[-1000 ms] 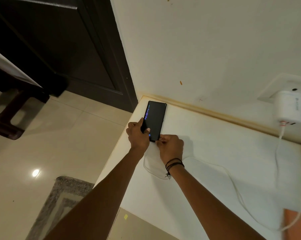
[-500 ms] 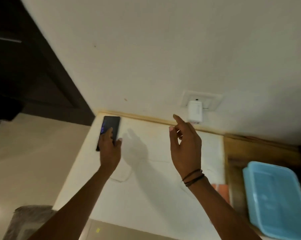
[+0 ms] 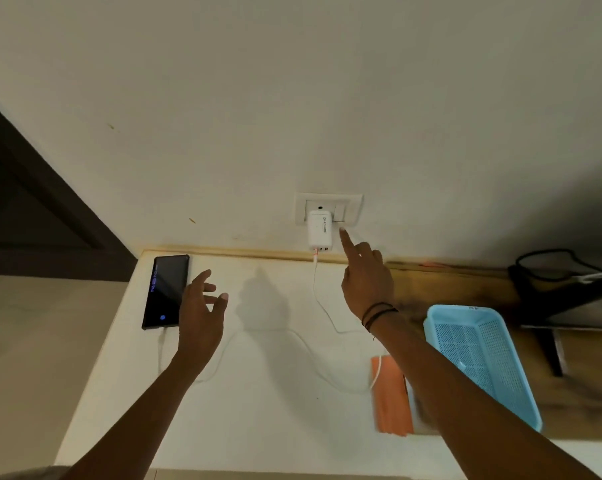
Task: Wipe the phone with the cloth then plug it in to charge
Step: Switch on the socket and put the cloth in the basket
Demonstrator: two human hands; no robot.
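Note:
A black phone lies flat at the far left corner of the white table, its screen dimly lit, with a white cable running from its near end across the table up to a white charger in the wall socket. My left hand hovers just right of the phone, fingers apart, holding nothing. My right hand is raised toward the wall, index finger stretched out with its tip at the switch beside the charger, the other fingers curled. An orange cloth lies folded on the table under my right forearm.
A light blue perforated plastic basket stands at the right on a wooden surface. A dark stand with black cables is at the far right. A dark door is at the left, with floor below the table's left edge.
Both hands have left the phone. My right hand rose from the phone's near end to the wall socket, index finger out. My left hand drew back and opened. The view turned right.

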